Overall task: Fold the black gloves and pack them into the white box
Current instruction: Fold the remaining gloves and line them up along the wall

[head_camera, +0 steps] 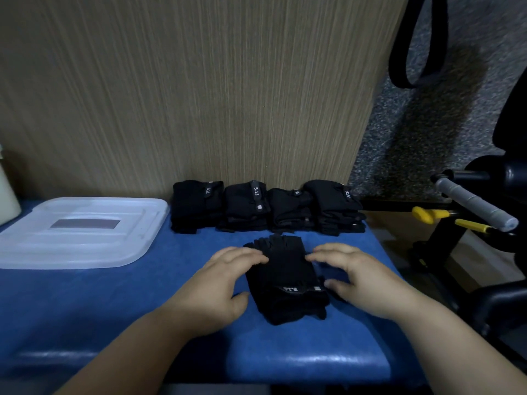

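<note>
Black fabric gloves [282,277] lie flat on the blue pad [137,297]; left hand [225,280] and right hand [359,283] rest relaxed fingers on their side edges. Likely soft, light, floppy: pinch the cuff [293,307].

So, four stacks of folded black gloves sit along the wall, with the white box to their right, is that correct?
Not quite: the head view shows the white box to the left of the stacks of folded black gloves, not the right. They do sit along the wall.

"5.11" on folded gloves [247,206], near glove [285,280]
</note>
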Demonstrator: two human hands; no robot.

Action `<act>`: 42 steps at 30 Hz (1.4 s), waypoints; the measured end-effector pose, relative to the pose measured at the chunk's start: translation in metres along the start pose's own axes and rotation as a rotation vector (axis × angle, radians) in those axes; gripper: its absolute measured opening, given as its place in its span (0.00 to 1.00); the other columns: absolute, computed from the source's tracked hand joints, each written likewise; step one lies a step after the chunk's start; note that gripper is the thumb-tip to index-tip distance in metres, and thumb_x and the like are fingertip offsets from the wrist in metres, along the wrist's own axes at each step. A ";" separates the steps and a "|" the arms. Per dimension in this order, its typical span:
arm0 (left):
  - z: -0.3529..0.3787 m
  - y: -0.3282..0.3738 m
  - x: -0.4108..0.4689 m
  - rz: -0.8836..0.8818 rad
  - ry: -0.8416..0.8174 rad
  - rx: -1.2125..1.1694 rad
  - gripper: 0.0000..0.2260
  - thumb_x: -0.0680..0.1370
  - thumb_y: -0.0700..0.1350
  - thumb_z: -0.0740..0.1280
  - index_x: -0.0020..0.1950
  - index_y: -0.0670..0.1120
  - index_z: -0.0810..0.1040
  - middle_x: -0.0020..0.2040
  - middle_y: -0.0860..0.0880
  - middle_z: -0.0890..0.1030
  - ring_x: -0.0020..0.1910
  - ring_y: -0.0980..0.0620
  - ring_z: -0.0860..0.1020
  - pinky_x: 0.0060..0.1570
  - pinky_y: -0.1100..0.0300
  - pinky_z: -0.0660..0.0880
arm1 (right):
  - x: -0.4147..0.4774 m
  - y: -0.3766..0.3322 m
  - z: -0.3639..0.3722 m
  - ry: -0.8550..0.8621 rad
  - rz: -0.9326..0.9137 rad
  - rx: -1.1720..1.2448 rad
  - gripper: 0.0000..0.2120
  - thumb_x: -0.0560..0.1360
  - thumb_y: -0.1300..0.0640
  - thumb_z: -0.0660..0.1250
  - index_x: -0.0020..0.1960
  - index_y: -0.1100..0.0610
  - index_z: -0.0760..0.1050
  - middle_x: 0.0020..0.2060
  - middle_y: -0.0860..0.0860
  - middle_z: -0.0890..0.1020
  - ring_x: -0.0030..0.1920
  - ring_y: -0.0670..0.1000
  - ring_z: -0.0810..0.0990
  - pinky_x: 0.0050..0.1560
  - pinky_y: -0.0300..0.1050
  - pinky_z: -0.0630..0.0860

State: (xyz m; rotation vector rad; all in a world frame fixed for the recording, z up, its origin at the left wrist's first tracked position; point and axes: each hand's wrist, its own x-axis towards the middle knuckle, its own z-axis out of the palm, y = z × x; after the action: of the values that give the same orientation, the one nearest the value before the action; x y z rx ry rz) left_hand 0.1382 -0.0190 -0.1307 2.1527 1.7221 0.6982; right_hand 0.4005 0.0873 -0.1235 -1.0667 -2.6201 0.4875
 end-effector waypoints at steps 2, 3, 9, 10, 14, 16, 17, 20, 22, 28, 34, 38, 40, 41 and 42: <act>0.001 0.004 0.000 0.009 -0.057 -0.040 0.29 0.72 0.41 0.67 0.69 0.63 0.66 0.65 0.72 0.62 0.68 0.73 0.57 0.64 0.79 0.51 | -0.001 0.000 0.001 -0.038 -0.019 0.045 0.29 0.72 0.61 0.70 0.60 0.31 0.68 0.62 0.29 0.65 0.67 0.35 0.63 0.67 0.27 0.57; 0.003 0.006 0.000 0.004 -0.093 -0.048 0.29 0.72 0.41 0.67 0.69 0.63 0.66 0.64 0.72 0.62 0.66 0.74 0.57 0.61 0.81 0.51 | -0.001 -0.001 0.001 -0.061 -0.018 0.060 0.31 0.71 0.63 0.70 0.59 0.30 0.68 0.61 0.28 0.65 0.67 0.34 0.63 0.66 0.26 0.57; 0.015 0.004 0.008 -0.042 -0.075 -0.071 0.20 0.73 0.44 0.70 0.58 0.65 0.71 0.58 0.70 0.68 0.62 0.70 0.64 0.64 0.74 0.60 | 0.003 -0.001 0.006 -0.105 -0.018 0.064 0.27 0.72 0.57 0.71 0.57 0.28 0.69 0.62 0.27 0.63 0.67 0.38 0.66 0.71 0.44 0.62; 0.017 0.004 0.008 -0.047 -0.065 -0.075 0.18 0.73 0.45 0.70 0.54 0.66 0.71 0.57 0.69 0.70 0.61 0.68 0.66 0.63 0.72 0.62 | 0.003 0.000 0.006 -0.114 -0.013 0.067 0.26 0.72 0.56 0.71 0.57 0.28 0.69 0.62 0.27 0.62 0.67 0.38 0.65 0.72 0.46 0.61; 0.019 0.009 0.007 -0.135 0.051 -0.126 0.06 0.76 0.50 0.69 0.49 0.61 0.76 0.49 0.63 0.76 0.53 0.66 0.72 0.54 0.70 0.69 | 0.003 -0.004 0.001 -0.124 -0.044 0.081 0.25 0.72 0.55 0.72 0.58 0.29 0.69 0.64 0.27 0.61 0.69 0.37 0.61 0.71 0.37 0.59; 0.018 0.011 0.006 -0.193 0.107 -0.217 0.03 0.76 0.53 0.68 0.49 0.59 0.78 0.47 0.61 0.79 0.50 0.64 0.75 0.52 0.67 0.72 | 0.003 -0.007 0.000 -0.143 -0.060 0.079 0.25 0.69 0.53 0.75 0.61 0.34 0.70 0.64 0.27 0.59 0.69 0.37 0.59 0.66 0.27 0.55; 0.018 0.011 0.007 -0.218 0.125 -0.266 0.02 0.76 0.53 0.68 0.48 0.59 0.79 0.46 0.60 0.80 0.48 0.63 0.77 0.50 0.66 0.73 | 0.003 -0.009 0.000 -0.153 -0.069 0.088 0.27 0.67 0.50 0.76 0.62 0.37 0.71 0.65 0.27 0.59 0.69 0.36 0.58 0.65 0.26 0.54; 0.018 0.015 0.008 -0.279 0.176 -0.391 0.03 0.77 0.52 0.68 0.43 0.58 0.78 0.36 0.63 0.80 0.38 0.65 0.77 0.41 0.68 0.72 | 0.004 -0.016 0.005 -0.149 -0.100 0.124 0.37 0.58 0.40 0.76 0.63 0.33 0.65 0.64 0.27 0.60 0.67 0.32 0.56 0.65 0.25 0.54; 0.018 0.016 0.009 -0.317 0.195 -0.439 0.03 0.77 0.52 0.68 0.44 0.57 0.79 0.34 0.61 0.80 0.36 0.63 0.77 0.39 0.67 0.73 | 0.006 -0.022 0.012 -0.056 -0.096 0.144 0.35 0.59 0.38 0.76 0.61 0.32 0.63 0.62 0.28 0.63 0.65 0.33 0.59 0.62 0.22 0.54; 0.018 0.018 0.011 -0.377 0.237 -0.652 0.04 0.78 0.47 0.67 0.50 0.51 0.79 0.46 0.57 0.85 0.49 0.63 0.81 0.48 0.71 0.74 | 0.015 -0.027 0.021 0.179 -0.028 0.314 0.11 0.69 0.35 0.68 0.44 0.41 0.75 0.40 0.40 0.78 0.43 0.39 0.76 0.45 0.36 0.71; 0.014 0.018 0.012 -0.447 0.288 -0.485 0.12 0.79 0.52 0.65 0.60 0.50 0.73 0.30 0.55 0.79 0.32 0.67 0.77 0.30 0.74 0.67 | 0.021 -0.031 0.030 0.208 0.128 0.450 0.12 0.75 0.48 0.68 0.47 0.57 0.76 0.27 0.46 0.74 0.29 0.42 0.69 0.36 0.49 0.71; 0.017 0.016 0.015 -0.454 0.307 -0.372 0.18 0.78 0.54 0.64 0.66 0.55 0.66 0.26 0.53 0.70 0.28 0.59 0.72 0.33 0.65 0.69 | 0.023 -0.038 0.032 0.258 0.233 0.364 0.17 0.76 0.50 0.67 0.63 0.48 0.68 0.22 0.44 0.74 0.27 0.42 0.72 0.31 0.35 0.67; 0.017 0.016 0.016 -0.452 0.322 -0.365 0.21 0.78 0.52 0.64 0.70 0.54 0.63 0.25 0.53 0.68 0.27 0.60 0.71 0.32 0.68 0.67 | 0.023 -0.043 0.033 0.288 0.266 0.313 0.25 0.76 0.48 0.66 0.71 0.46 0.62 0.23 0.46 0.74 0.29 0.43 0.74 0.32 0.37 0.68; 0.017 0.017 0.017 -0.450 0.335 -0.368 0.23 0.78 0.51 0.65 0.71 0.53 0.62 0.25 0.53 0.68 0.27 0.60 0.72 0.32 0.69 0.68 | 0.022 -0.046 0.033 0.298 0.284 0.292 0.27 0.76 0.47 0.66 0.72 0.45 0.60 0.23 0.47 0.75 0.30 0.43 0.74 0.32 0.38 0.68; 0.017 0.017 0.017 -0.447 0.349 -0.366 0.24 0.78 0.50 0.65 0.72 0.52 0.61 0.25 0.54 0.69 0.28 0.60 0.72 0.33 0.70 0.69 | 0.022 -0.047 0.033 0.308 0.296 0.269 0.28 0.76 0.47 0.66 0.72 0.45 0.59 0.25 0.48 0.75 0.31 0.43 0.75 0.33 0.38 0.69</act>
State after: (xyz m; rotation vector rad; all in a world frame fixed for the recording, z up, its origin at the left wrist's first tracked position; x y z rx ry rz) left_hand 0.1644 -0.0051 -0.1333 1.3988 1.9610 1.1919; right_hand 0.3442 0.0643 -0.1318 -1.3234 -2.0743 0.6577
